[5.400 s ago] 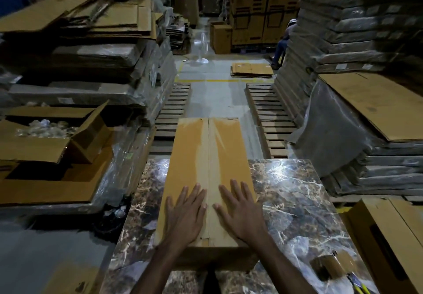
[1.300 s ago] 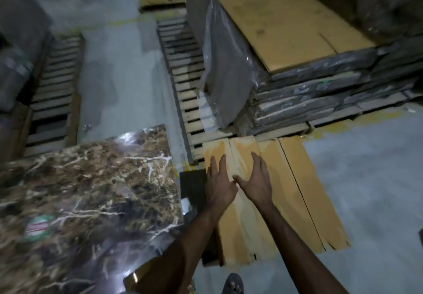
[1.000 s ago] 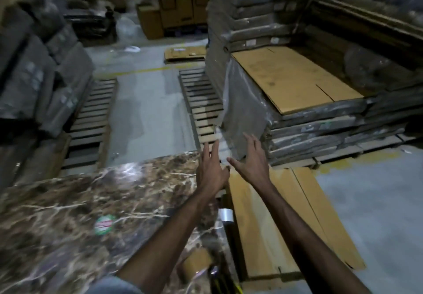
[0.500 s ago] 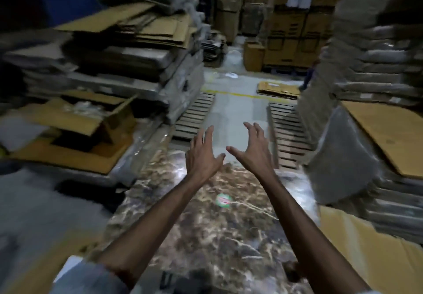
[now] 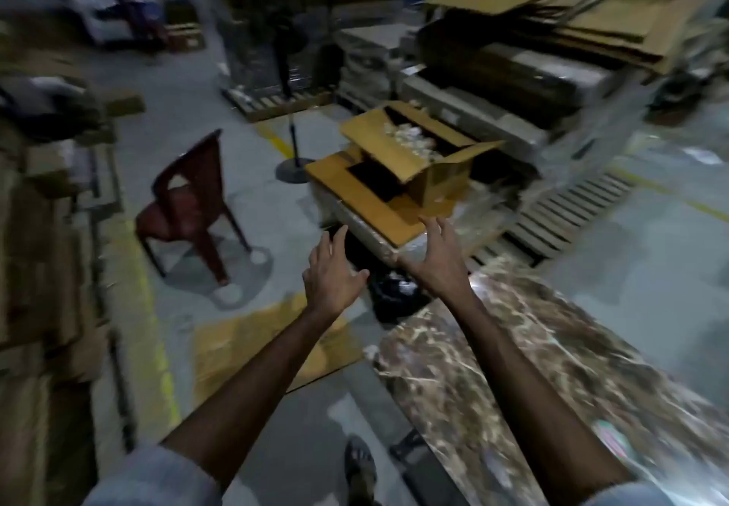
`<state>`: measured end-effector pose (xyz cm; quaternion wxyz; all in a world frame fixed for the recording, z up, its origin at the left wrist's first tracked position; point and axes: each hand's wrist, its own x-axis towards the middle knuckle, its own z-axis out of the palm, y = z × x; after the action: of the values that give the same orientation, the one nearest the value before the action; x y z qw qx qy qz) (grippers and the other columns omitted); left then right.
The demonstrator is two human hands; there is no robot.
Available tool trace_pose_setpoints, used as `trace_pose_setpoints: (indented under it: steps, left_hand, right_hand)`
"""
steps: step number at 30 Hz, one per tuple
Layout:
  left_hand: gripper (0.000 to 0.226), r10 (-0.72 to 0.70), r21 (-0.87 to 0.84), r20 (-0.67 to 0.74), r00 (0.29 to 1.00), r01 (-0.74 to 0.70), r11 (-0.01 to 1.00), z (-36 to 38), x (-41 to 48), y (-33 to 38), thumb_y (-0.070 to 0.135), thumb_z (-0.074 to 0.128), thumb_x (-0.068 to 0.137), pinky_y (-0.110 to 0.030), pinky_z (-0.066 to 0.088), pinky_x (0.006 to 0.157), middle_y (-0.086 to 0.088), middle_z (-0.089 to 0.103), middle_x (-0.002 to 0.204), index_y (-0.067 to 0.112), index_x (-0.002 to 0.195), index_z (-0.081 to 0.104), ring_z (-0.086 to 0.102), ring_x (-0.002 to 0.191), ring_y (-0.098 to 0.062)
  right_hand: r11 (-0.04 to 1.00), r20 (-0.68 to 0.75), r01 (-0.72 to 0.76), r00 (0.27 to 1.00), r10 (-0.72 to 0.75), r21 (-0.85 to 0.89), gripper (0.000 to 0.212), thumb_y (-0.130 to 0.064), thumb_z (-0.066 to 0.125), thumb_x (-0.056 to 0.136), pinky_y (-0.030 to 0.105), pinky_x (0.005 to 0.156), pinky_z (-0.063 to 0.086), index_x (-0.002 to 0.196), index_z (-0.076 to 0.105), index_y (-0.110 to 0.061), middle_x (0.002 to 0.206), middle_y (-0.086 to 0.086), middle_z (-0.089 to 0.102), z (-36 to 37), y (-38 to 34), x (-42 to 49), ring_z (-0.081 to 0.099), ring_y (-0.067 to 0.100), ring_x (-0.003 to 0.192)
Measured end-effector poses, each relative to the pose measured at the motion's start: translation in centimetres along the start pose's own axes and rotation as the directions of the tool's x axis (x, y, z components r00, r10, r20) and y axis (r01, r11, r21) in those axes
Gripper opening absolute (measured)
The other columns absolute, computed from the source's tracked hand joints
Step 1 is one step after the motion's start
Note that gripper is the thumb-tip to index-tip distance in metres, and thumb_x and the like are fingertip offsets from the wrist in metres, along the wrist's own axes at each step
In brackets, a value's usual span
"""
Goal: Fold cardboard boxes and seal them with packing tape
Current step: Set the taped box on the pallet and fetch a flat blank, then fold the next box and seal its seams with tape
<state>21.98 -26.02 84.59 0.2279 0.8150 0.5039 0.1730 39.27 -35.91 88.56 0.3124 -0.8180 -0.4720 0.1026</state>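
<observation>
A: Dim warehouse, grey concrete floor (image 5: 244,119). Where's the task's thing?
B: Flat brown cardboard sheet (image 5: 363,205), on top of a plastic-wrapped pile (image 5: 333,209), ahead of both hands and a little right. An open brown cardboard box (image 5: 430,158) with pale stuff inside sits on its far end.
A: Long axis?
B: Diagonal, far-left to near-right. The near corner points at the right hand (image 5: 438,265).
A: Hands?
B: Both stretched forward, fingers spread, nothing held. The right hand's fingertips overlap the sheet's near edge; can't tell if they touch. The left hand (image 5: 331,280) is lower, over a dark gap, apart from the sheet.
A: So right is nearer.
B: Yes. My guess is the reach goes forward and slightly right, and the left has further to go. The box on top may pin the sheet.
A: Around it?
B: Brown marble-pattern table (image 5: 552,387) on the right, another flat cardboard piece (image 5: 252,348) on the floor under the left forearm, dark red plastic chair (image 5: 185,205) well off to the left.
</observation>
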Motion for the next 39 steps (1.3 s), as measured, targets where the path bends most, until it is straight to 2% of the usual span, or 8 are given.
trace_pose_setpoints:
  steps: [6, 8, 12, 19, 23, 28, 37, 39]
  left_hand:
    - [0.088, -0.245, 0.058, -0.068, 0.967, 0.249, 0.967, -3.0, 6.0, -12.6, 0.046, 0.072, 0.09, -0.059, 0.042, 0.108, -0.007, 0.027, 0.166, 0.031, 0.161, 0.023, 0.031, 0.149, -0.036]
    - [0.087, -0.339, 0.071, -0.066, 0.939, 0.343, 0.937, -3.6, 7.6, -16.2, 0.048, 0.071, 0.09, -0.059, 0.042, 0.108, -0.008, 0.026, 0.167, 0.03, 0.161, 0.024, 0.031, 0.149, -0.037]
    - [0.093, -0.381, 0.104, -0.049, 0.923, 0.384, 0.917, -3.4, 10.9, -22.7, 0.046, 0.075, 0.086, -0.061, 0.038, 0.112, -0.009, 0.024, 0.168, 0.033, 0.162, 0.022, 0.026, 0.152, -0.038]
    - [0.091, -0.591, 0.148, 0.009, 0.807, 0.583, 0.799, -0.3, 12.4, -31.1, 0.041, 0.075, 0.088, -0.058, 0.041, 0.109, -0.008, 0.022, 0.169, 0.03, 0.162, 0.024, 0.029, 0.151, -0.035]
    - [0.088, -0.676, 0.157, 0.122, 0.727, 0.658, 0.736, 5.4, 11.6, -37.4, 0.041, 0.07, 0.093, -0.056, 0.037, 0.112, -0.008, 0.016, 0.171, 0.031, 0.164, 0.018, 0.023, 0.153, -0.036]
    - [0.09, -0.73, 0.184, 0.256, 0.634, 0.709, 0.68, 14.4, 11.2, -46.2, 0.037, 0.069, 0.094, -0.059, 0.033, 0.114, -0.01, 0.014, 0.171, 0.032, 0.164, 0.014, 0.019, 0.155, -0.038]
    - [0.085, -0.723, 0.217, 0.298, 0.623, 0.693, 0.687, 33.3, 12.3, -62.2, 0.04, 0.068, 0.096, -0.059, 0.035, 0.111, -0.012, 0.019, 0.169, 0.027, 0.163, 0.017, 0.023, 0.151, -0.04]
    - [0.078, -0.723, 0.22, 0.299, 0.623, 0.692, 0.688, 38.0, 12.1, -65.4, 0.041, 0.062, 0.098, -0.058, 0.036, 0.111, -0.011, 0.022, 0.166, 0.026, 0.162, 0.02, 0.026, 0.149, -0.038]
  right_hand:
    - [0.993, 0.216, 0.098, 0.97, -0.109, 0.061, 0.092, -0.056, 0.077, 0.086, 0.054, 0.11, 0.042, 0.158, 0.029, -0.025, 0.168, 0.004, 0.017, 13.3, -6.3, 8.9, 0.03, 0.036, 0.148]
    - [0.995, 0.279, 0.07, 0.957, -0.086, 0.068, 0.093, -0.057, 0.077, 0.084, 0.052, 0.112, 0.04, 0.158, 0.03, -0.025, 0.168, 0.005, 0.018, 17.4, -7.6, 11.5, 0.03, 0.035, 0.149]
    - [0.996, 0.414, 0.051, 0.907, -0.078, 0.077, 0.091, -0.051, 0.08, 0.084, 0.049, 0.113, 0.038, 0.157, 0.034, -0.022, 0.166, 0.009, 0.023, 25.2, -9.3, 15.8, 0.032, 0.036, 0.148]
    - [0.998, 0.61, -0.066, 0.791, 0.044, 0.013, 0.088, -0.048, 0.083, 0.08, 0.05, 0.109, 0.043, 0.151, 0.042, -0.015, 0.158, 0.011, 0.036, 37.5, -9.4, 17.8, 0.045, 0.036, 0.138]
    - [0.982, 0.682, -0.184, 0.713, 0.161, -0.039, 0.089, -0.044, 0.086, 0.08, 0.042, 0.111, 0.04, 0.15, 0.045, -0.009, 0.155, 0.015, 0.043, 45.8, -5.7, 17.2, 0.042, 0.033, 0.142]
    - [0.939, 0.706, -0.295, 0.626, 0.332, -0.18, 0.091, -0.047, 0.084, 0.082, 0.044, 0.108, 0.043, 0.152, 0.042, -0.006, 0.152, 0.018, 0.045, 56.0, 0.5, 15.6, 0.046, 0.035, 0.138]
    - [0.833, 0.738, -0.499, 0.464, 0.49, -0.24, 0.085, -0.044, 0.082, 0.085, 0.041, 0.106, 0.045, 0.151, 0.042, -0.008, 0.148, 0.017, 0.05, 76.3, 13.3, 11.4, 0.051, 0.034, 0.133]
    - [0.786, 0.75, -0.569, 0.404, 0.524, -0.243, 0.082, -0.042, 0.081, 0.087, 0.038, 0.104, 0.045, 0.15, 0.042, -0.008, 0.138, 0.012, 0.059, 80.6, 16.7, 10.0, 0.056, 0.028, 0.12]
